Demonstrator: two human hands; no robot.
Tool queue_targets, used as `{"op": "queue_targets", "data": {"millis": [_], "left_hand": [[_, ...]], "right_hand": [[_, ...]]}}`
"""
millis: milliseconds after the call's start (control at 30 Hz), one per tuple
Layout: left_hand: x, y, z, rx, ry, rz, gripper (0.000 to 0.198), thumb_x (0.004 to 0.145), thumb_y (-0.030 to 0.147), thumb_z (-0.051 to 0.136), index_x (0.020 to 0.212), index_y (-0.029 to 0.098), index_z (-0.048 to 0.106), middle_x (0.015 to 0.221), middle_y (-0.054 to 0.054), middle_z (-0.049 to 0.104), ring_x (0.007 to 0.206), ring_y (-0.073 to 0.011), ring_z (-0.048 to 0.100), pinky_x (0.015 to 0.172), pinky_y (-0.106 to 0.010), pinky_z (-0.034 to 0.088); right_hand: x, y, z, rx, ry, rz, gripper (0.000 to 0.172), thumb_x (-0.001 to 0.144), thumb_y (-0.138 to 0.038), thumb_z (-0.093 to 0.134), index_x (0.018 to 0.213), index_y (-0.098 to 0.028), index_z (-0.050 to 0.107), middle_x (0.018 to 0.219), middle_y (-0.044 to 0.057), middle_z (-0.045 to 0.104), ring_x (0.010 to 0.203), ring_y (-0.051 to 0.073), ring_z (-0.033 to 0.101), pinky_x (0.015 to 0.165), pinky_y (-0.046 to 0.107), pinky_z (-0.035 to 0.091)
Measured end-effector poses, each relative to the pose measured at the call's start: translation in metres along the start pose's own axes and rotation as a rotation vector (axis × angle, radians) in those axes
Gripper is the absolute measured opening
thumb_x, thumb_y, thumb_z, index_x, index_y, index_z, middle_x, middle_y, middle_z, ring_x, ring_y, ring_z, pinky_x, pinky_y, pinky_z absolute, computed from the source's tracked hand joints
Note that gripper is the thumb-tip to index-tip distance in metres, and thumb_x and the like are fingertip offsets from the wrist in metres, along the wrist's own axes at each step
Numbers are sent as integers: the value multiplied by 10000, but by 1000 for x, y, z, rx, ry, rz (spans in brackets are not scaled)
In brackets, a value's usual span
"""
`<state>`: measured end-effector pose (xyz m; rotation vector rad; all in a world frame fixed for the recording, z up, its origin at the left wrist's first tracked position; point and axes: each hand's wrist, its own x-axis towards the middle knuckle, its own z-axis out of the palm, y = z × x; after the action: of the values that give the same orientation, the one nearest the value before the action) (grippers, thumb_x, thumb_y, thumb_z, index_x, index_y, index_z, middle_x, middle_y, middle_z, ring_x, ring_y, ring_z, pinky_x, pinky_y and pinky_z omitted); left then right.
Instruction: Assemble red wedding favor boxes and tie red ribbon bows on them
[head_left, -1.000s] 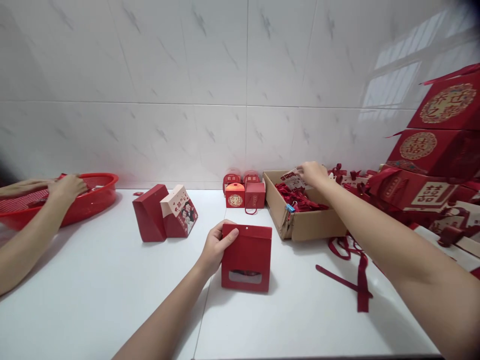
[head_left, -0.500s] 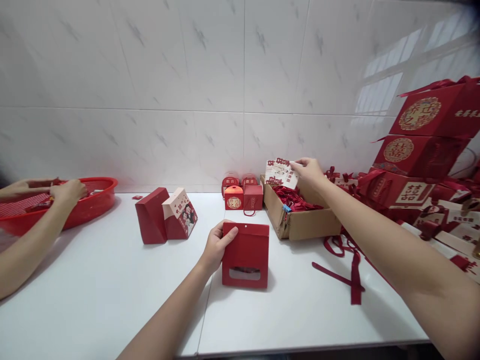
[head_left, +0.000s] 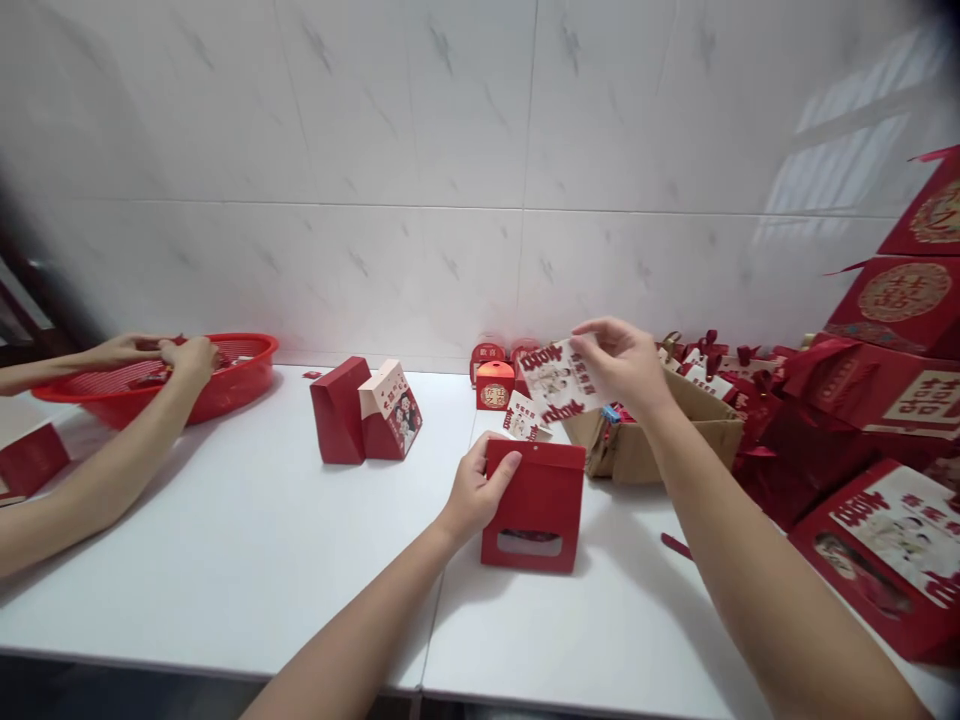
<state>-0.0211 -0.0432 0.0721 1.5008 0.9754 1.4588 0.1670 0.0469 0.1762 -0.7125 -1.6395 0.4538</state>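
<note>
My left hand (head_left: pixel 480 490) grips the upper left edge of an upright red gift box (head_left: pixel 534 490) with a small clear window near its bottom. Thumb and fingers of my right hand (head_left: pixel 622 368) pinch a white and red printed card (head_left: pixel 556 382), held in the air above and behind the box. A second printed card (head_left: pixel 524 418) shows tilted just behind the box's top edge, apart from my fingers; whether it rests on anything I cannot tell. Beyond my right hand stands an open cardboard box (head_left: pixel 701 440), partly hidden by my arm.
Another person's hands (head_left: pixel 176 355) work over a red plastic basket (head_left: pixel 247 375) at left. Two gift boxes (head_left: pixel 341 410) stand mid-table, small red boxes (head_left: pixel 495 385) by the wall. Stacked red boxes (head_left: pixel 892 300) and a windowed box (head_left: pixel 874 560) crowd the right. A ribbon (head_left: pixel 676 545) lies near my forearm.
My right hand has drawn the cards away from above the cardboard box toward the gift box; one card has come apart and sits lower. The view has turned left.
</note>
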Motion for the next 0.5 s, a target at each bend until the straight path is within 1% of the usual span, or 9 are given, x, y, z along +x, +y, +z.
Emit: {"op": "queue_targets", "data": {"millis": [67, 133, 200, 300, 433, 500], "left_hand": [[-1, -1, 1, 24, -16, 25, 251, 812, 431, 577, 797, 195, 492, 753, -3, 565, 683, -145, 540, 612, -244, 454], [-2, -2, 1, 54, -31, 45, 246, 815, 429, 572, 796, 196, 496, 749, -5, 563, 677, -145, 538, 620, -249, 451], [-2, -2, 1, 75, -32, 50, 242, 817, 428, 567, 799, 196, 502, 752, -7, 565, 676, -147, 540, 625, -252, 452], [-2, -3, 1, 83, -24, 51, 237, 818, 424, 567, 804, 196, 505, 762, -10, 574, 685, -149, 548, 631, -252, 456], [0, -6, 1, 87, -13, 71, 227, 825, 417, 561, 806, 198, 506, 790, -11, 588, 705, -148, 556, 650, -251, 458], [0, -8, 1, 97, -11, 73, 220, 829, 412, 558, 814, 199, 504, 787, -8, 584, 698, -143, 554, 651, -251, 458]], "right_hand": [[-15, -11, 2, 184, 34, -5, 208, 774, -393, 652, 853, -204, 614, 681, -14, 585, 571, 109, 533, 509, 227, 432], [-27, -20, 5, 243, 84, -49, 151, 780, -358, 660, 832, -223, 616, 691, -15, 589, 574, 104, 538, 494, 219, 435], [-33, -26, 7, 198, 87, -108, 109, 782, -330, 667, 805, -232, 625, 686, -14, 592, 583, 106, 544, 492, 220, 436], [-34, -28, 10, 79, 36, -160, 88, 799, -326, 655, 810, -240, 637, 698, -12, 604, 560, 102, 530, 472, 225, 425], [-30, -22, 9, 9, -31, -141, 109, 813, -346, 638, 847, -242, 644, 675, -18, 597, 502, 89, 492, 429, 224, 395], [-30, -20, 7, -1, -33, -138, 115, 813, -352, 639, 852, -243, 647, 643, -20, 580, 500, 93, 498, 428, 227, 397]]}}
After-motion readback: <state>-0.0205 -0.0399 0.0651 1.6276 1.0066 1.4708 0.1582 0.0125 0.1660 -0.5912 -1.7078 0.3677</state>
